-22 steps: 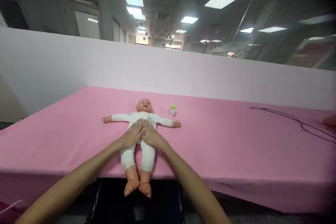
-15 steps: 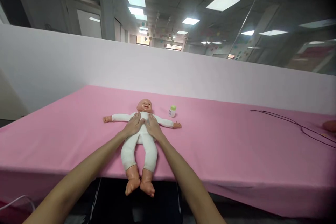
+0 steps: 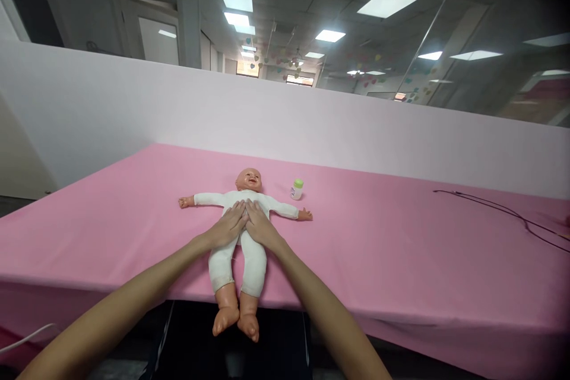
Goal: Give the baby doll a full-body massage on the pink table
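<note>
A baby doll (image 3: pixel 253 264) with a white cloth body lies on its back, head away from me and arms spread wide. Its feet hang over the near edge of the pink-covered table (image 3: pixel 378 249). My left hand (image 3: pixel 229 224) rests flat on the doll's belly, fingers stretched out. Beside it, my right hand (image 3: pixel 259 222) lies flat on the belly too, its fingertips close to those of the left. Beyond the doll's arm on the right stands a small clear bottle (image 3: pixel 296 190) with a light green cap.
Thin black cables (image 3: pixel 503 209) lie on the table's right side. A low white wall (image 3: pixel 312 122) with glass above runs along the back. A white cord (image 3: pixel 29 337) hangs at the lower left.
Both hands have slid down from the doll's chest to its belly and drawn closer together. The whole view has shifted slightly.
</note>
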A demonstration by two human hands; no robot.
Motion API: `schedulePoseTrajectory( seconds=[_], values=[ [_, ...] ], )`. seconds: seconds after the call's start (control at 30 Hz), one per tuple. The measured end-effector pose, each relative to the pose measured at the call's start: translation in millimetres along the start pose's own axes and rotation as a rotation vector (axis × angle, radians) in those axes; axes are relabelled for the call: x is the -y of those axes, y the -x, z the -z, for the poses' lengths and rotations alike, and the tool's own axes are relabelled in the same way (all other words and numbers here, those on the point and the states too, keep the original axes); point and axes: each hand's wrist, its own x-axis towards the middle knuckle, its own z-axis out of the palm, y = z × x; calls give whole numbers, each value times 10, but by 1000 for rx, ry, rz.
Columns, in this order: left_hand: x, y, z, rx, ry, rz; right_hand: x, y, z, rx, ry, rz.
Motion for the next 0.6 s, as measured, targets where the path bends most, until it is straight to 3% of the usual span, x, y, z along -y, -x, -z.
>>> schedulePoseTrajectory(
  seconds=[0.1, 0.2, 0.3, 0.4, 0.5, 0.6],
  values=[
    [33, -328, -1, -48, 12, 106, -57, -230, 26, -56, 34, -15],
    [182, -487, 25, -110, 60, 235, -142, -291, 49, -167, 30, -108],
    [316, -379, 38, -117, 99, 292, -164, -141, 40, -178, 25, -186],
    [320, -98, 19, -68, 84, 265, -100, 97, -1, -96, 37, -185],
    [153, 123, -30, -25, 25, 162, -6, 223, -37, -11, 63, -96],
    [-86, 105, -79, -1, -35, 37, 34, 137, -38, 40, 98, 36]
  ],
)
